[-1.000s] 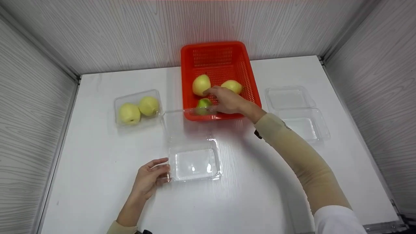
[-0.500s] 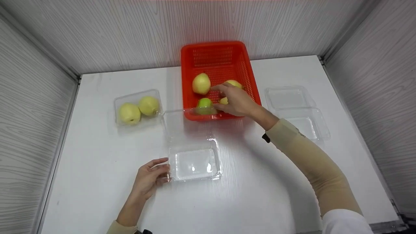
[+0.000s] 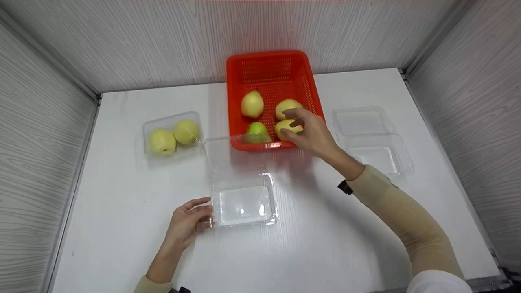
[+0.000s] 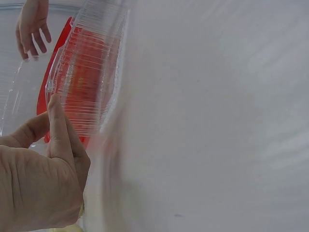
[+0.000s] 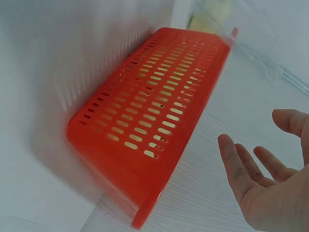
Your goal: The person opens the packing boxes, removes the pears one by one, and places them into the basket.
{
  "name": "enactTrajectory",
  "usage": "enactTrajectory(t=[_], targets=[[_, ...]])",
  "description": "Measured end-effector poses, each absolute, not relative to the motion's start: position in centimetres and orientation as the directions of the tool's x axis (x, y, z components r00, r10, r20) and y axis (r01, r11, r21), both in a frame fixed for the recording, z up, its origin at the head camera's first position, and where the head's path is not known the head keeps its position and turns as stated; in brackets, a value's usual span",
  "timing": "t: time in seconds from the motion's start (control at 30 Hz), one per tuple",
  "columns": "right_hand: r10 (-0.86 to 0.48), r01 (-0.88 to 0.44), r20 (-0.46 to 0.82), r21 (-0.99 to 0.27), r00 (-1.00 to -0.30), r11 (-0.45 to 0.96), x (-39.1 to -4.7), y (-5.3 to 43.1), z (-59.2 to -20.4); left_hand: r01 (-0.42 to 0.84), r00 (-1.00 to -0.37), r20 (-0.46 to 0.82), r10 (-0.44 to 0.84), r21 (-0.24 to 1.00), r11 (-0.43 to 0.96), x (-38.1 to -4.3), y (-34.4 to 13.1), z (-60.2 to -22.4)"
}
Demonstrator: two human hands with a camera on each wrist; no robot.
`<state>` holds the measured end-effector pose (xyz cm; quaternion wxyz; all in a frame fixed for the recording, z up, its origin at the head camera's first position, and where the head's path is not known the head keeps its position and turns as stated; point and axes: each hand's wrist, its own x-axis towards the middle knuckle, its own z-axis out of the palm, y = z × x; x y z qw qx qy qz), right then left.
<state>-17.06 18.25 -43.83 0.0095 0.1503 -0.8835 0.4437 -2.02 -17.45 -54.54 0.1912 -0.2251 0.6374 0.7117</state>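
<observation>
My left hand (image 3: 185,224) pinches the left side of a lidded clear plastic container (image 3: 244,205), its lid (image 3: 238,156) standing up toward the basket. In the left wrist view, fingers and thumb straddle the container's wall (image 4: 89,72). Over the front right of a red basket (image 3: 236,81) hovers my right hand (image 3: 313,132), fingers spread and holding nothing. Below it lie two yellow pears, one (image 3: 286,106) behind the other (image 3: 281,128), partly covered by the fingers. Another yellow pear (image 3: 252,104) and a green fruit (image 3: 256,129) lie on the basket's left side.
At left, a clear container (image 3: 148,126) holds two yellow pears, one (image 3: 162,141) beside the other (image 3: 187,132). An opened clear container (image 3: 376,160) stands at right, its lid folded back. Wood-patterned panels (image 3: 163,44) enclose the white table (image 3: 317,244).
My right hand has drawn back to the right and toward me, spreading its fingers. Both yellow pears at the basket's right side now show. The left hand and its container have stayed put.
</observation>
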Motion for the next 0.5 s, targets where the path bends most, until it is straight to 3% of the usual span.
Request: enactTrajectory(t=[0.33, 0.5], targets=[[-0.133, -0.168, 0.123, -0.892, -0.983, 0.420, -13.7, 18.8, -46.0, -0.564, -0.822, -0.569, -0.026, 0.819, -0.103, -2.0, -17.4, -54.5], [-0.107, -0.058, 0.029, -0.958, -0.994, 0.280, -12.1, 18.7, -47.5, -0.568, -0.819, -0.574, -0.023, 0.816, -0.108, -2.0, -17.4, -54.5]])
